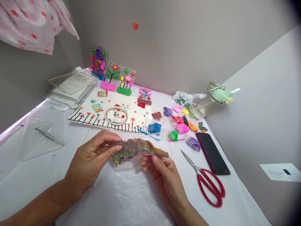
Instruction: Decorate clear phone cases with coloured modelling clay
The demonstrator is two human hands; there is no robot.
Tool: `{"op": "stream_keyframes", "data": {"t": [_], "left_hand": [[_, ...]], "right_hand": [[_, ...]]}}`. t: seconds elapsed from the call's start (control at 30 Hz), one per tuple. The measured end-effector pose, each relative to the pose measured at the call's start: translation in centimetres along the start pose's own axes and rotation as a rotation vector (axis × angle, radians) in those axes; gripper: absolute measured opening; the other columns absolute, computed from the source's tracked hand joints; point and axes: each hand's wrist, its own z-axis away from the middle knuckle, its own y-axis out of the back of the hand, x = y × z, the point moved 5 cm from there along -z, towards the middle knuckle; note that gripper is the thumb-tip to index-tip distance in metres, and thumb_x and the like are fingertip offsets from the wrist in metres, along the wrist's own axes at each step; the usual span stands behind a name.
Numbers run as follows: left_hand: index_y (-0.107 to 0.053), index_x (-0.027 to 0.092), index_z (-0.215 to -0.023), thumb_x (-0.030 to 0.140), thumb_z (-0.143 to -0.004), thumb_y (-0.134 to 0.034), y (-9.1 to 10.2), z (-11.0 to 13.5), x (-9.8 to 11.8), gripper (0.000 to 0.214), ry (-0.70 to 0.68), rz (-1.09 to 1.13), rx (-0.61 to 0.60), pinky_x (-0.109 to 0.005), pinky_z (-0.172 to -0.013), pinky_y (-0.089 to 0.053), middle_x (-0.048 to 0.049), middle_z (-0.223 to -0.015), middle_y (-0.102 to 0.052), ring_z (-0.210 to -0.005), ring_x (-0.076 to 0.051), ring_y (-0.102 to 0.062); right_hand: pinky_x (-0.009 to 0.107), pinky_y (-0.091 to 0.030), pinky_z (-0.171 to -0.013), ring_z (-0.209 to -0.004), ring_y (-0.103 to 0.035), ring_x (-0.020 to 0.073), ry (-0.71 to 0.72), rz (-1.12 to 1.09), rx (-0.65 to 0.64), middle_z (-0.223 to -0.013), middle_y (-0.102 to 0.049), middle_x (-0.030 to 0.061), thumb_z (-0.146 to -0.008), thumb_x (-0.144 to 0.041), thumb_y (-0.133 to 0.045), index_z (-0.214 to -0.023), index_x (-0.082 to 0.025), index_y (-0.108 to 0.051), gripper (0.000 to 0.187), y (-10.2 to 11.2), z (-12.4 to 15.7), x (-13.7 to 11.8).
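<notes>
A lumpy strip of mixed-colour modelling clay [138,147] lies along a clear plastic sheet [128,165], held up above the table in front of me. My left hand [98,152] pinches its left end, thumb on the clay and fingers behind. At the lower right edge, my right hand [162,171] grips the sheet, its thumb near the clay's tapering end. The strip is broad at the left and narrow at the right. Just beyond it are small wrapped lumps of clay, among them a blue one [154,128] and a green one [174,135].
Red-handled scissors [209,185] and a phone [213,153] lie at the right, near a tilted bottle [209,102]. A tape roll [116,116] sits on a decorated paper [94,121]. Tweezers [49,137] rest on clear plastic at the left. Clay pictures [113,75] lean against the wall.
</notes>
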Motion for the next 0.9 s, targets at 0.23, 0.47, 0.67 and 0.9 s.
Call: {"op": "stream_keyframes", "data": {"t": [0.23,0.47,0.67,0.9], "left_hand": [[-0.073,0.033,-0.092,0.032,-0.089,-0.071,-0.8,0.2,0.7,0.003,-0.063,0.021,-0.099,-0.024,-0.082,-0.053,0.0021,-0.097,-0.067,-0.095,-0.018,-0.062],[-0.076,0.033,-0.086,0.031,-0.086,-0.073,-0.6,0.3,0.4,0.003,-0.077,0.025,-0.055,-0.024,-0.079,-0.056,-0.0005,-0.105,-0.064,-0.104,-0.021,-0.062],[-0.072,0.031,-0.097,0.036,-0.087,-0.073,-0.9,0.2,-0.1,0.012,-0.005,0.023,-0.095,-0.026,-0.084,-0.054,-0.0001,-0.106,-0.065,-0.102,-0.020,-0.061],[-0.073,0.031,-0.085,0.034,-0.085,-0.075,-0.7,0.3,0.2,0.003,-0.021,0.066,-0.063,-0.024,-0.082,-0.056,0.0004,-0.102,-0.065,-0.100,-0.019,-0.062]], "right_hand": [[0.029,-0.049,-0.068,-0.078,-0.063,0.0186,-0.014,0.003,-0.067,-0.089,-0.076,0.0050,-0.077,-0.035,-0.085,-0.109,-0.025,-0.078,0.035,-1.0,0.7,0.6],[0.029,-0.051,-0.067,-0.077,-0.066,0.0191,-0.026,-0.020,-0.149,-0.088,-0.075,0.0074,-0.088,-0.039,-0.074,-0.098,-0.020,-0.079,0.022,-1.6,0.6,0.6],[0.026,-0.051,-0.067,-0.074,-0.066,0.0161,-0.013,-0.047,-0.162,-0.086,-0.075,0.0062,-0.091,-0.035,-0.071,-0.101,-0.022,-0.078,0.018,-1.7,0.7,0.4],[0.028,-0.051,-0.069,-0.076,-0.066,0.0177,-0.010,-0.042,-0.170,-0.087,-0.076,0.0064,-0.090,-0.036,-0.072,-0.101,-0.023,-0.079,0.018,-1.7,0.8,0.5]]}}
